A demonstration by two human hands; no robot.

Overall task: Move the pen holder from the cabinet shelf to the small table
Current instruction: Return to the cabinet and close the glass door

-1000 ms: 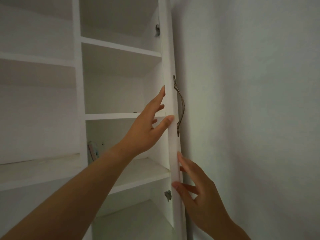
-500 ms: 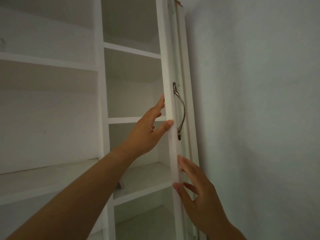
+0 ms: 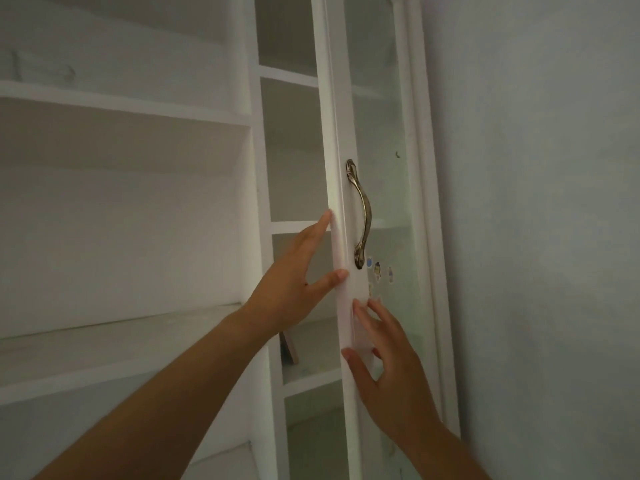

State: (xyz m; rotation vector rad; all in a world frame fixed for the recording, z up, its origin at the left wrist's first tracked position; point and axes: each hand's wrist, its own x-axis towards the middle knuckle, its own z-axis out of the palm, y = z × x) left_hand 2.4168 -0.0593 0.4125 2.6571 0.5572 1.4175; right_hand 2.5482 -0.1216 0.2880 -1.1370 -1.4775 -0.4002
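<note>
While both spread hands [image 3: 388, 372] press the door [image 3: 341, 168], pen holder unseen.

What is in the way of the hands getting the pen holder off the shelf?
No pen holder is visible, so this cannot be settled. The glass-paned cabinet door stands partly across the right compartment; the left hand holds its edge and the right hand touches its front. Behind it, only a small flat object leans on a shelf.

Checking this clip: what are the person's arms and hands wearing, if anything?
Nothing visible. Both forearms are bare with no sleeves in frame, and the left hand and right hand show no gloves, rings, watch or bracelets.
</note>
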